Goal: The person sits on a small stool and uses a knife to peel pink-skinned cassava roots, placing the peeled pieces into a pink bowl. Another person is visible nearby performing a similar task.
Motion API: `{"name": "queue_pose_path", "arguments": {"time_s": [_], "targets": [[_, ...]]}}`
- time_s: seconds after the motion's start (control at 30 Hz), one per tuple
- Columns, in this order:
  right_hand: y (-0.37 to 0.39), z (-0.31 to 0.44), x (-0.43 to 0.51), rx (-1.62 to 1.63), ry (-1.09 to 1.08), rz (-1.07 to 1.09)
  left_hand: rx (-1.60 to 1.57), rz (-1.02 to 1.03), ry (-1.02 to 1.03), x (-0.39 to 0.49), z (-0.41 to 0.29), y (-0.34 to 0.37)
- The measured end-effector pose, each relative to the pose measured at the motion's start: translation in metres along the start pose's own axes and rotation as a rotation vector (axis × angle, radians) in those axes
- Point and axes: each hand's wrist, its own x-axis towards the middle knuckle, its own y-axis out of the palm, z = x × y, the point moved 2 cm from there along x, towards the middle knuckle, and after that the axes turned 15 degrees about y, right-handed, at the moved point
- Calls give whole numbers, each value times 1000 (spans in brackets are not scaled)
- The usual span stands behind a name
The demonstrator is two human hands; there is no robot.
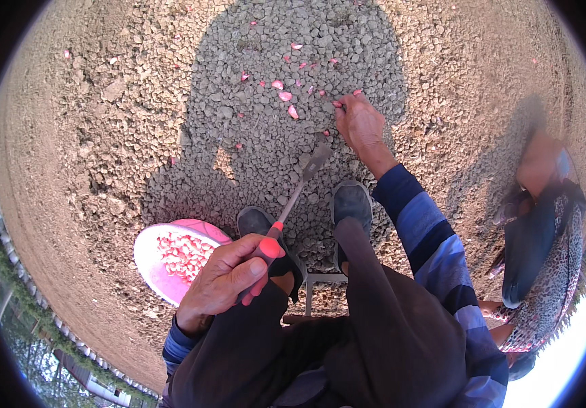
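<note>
My left hand (224,278) grips the grey-and-red handle of a narrow-bladed hand trowel (289,206). Its metal blade points away from me, with the tip at the soil between and beyond my shoes. Just past that tip, my right hand (362,122) is low over the ground, with a pink clove (337,104) pinched at the fingertips. More pink cloves, apparently garlic, lie scattered on the soil, among them a larger clove (293,111). Beside my left hand sits a pink bowl (145,260) heaped with similar cloves (183,255), partly washed out by glare.
Cloddy, dry soil (114,127) surrounds me, shaded in front by my shadow. My shoes (352,201) stand on it, and a metal stool frame (326,278) shows between my legs. At right, another person (553,245) bends down close by. A row of greenery (23,275) edges the field at left.
</note>
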Motion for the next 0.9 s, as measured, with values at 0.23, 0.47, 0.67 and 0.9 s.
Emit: {"name": "queue_pose_path", "arguments": {"time_s": [0.23, 0.47, 0.67, 0.9], "targets": [[-3, 8, 15, 40, -11, 67, 14, 4, -1, 2, 3, 2], [-11, -27, -33, 816, 233, 271, 20, 54, 63, 4, 5, 10], [-33, -84, -87, 1354, 548, 357, 143, 166, 30, 15, 10, 34], [-72, -156, -171, 1326, 583, -222, 373, 548, -22, 77, 24, 112]]}}
